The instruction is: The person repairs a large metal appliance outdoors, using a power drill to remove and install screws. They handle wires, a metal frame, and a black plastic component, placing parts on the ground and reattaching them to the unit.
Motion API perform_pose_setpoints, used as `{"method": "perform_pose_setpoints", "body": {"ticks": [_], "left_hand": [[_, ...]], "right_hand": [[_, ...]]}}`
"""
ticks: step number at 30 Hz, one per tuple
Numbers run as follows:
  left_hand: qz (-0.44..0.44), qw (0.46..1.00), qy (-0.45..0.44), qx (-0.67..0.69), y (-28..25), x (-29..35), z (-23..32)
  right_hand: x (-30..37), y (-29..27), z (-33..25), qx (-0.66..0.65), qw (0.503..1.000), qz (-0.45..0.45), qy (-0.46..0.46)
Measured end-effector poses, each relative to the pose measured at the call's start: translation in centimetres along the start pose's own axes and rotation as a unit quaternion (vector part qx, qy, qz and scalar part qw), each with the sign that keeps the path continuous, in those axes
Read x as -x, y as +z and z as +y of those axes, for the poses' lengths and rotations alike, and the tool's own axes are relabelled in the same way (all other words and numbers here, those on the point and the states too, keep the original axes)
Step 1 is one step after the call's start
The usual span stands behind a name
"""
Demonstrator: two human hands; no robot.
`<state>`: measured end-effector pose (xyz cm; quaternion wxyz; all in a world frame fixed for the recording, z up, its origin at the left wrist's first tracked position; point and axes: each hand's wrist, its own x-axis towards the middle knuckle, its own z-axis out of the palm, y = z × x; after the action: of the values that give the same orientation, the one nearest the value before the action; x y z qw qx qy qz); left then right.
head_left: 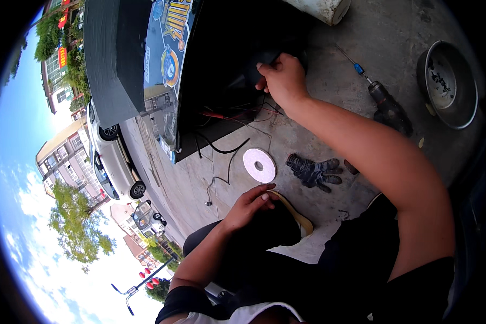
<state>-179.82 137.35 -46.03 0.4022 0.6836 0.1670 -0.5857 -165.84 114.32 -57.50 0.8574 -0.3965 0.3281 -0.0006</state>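
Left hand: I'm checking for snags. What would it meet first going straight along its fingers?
Probably the dark glove lying ahead of the left hand, though depth is unclear.

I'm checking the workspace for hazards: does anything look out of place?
Yes: red wires and a black cable trail loose near the stickered panel, looking untidy. A dark glove lies on the ground although the left hand and right hand are bare. Damage is hard to judge.
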Motion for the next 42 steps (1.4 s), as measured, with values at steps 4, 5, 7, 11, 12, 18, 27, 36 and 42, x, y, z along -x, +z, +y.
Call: {"method": "perform_pose_setpoints", "body": {"ticks": [4,5,7,11,12,18,27,36,42], "left_hand": [[0.000,0.999,0.040,-0.018,-0.2,-0.8,1.7],[-0.003,0.998,0.053,-0.025,-0.3,-1.1,2.0],[-0.002,0.997,0.070,-0.032,-0.6,-1.3,1.8],[-0.021,0.995,0.093,-0.029,-0.2,-0.6,2.0],[-0.025,0.995,0.090,-0.025,0.1,-0.3,2.2],[-0.042,0.994,0.096,-0.033,0.5,1.0,2.0],[-0.034,0.995,0.088,-0.032,0.4,2.1,1.5],[-0.046,0.992,0.102,-0.059,0.6,1.6,2.4],[-0.072,0.987,0.105,-0.093,1.4,1.5,3.6]], "right_hand": [[1.0,-1.6,-0.7,0.044,0.999,-0.013,0.017],[0.9,-2.1,-0.7,0.055,0.998,-0.012,0.011],[0.8,-2.9,-0.5,0.075,0.997,-0.011,0.009],[1.4,-3.3,-0.9,0.092,0.996,-0.016,0.013],[1.5,-3.2,-1.0,0.096,0.995,-0.017,0.015],[1.3,-2.7,-0.4,0.109,0.994,-0.024,0.004],[1.3,-2.2,0.0,0.090,0.995,-0.006,-0.030],[4.2,-2.8,-1.7,0.091,0.994,-0.003,-0.054],[8.7,-4.7,-4.3,0.093,0.993,-0.047,-0.054]]}}
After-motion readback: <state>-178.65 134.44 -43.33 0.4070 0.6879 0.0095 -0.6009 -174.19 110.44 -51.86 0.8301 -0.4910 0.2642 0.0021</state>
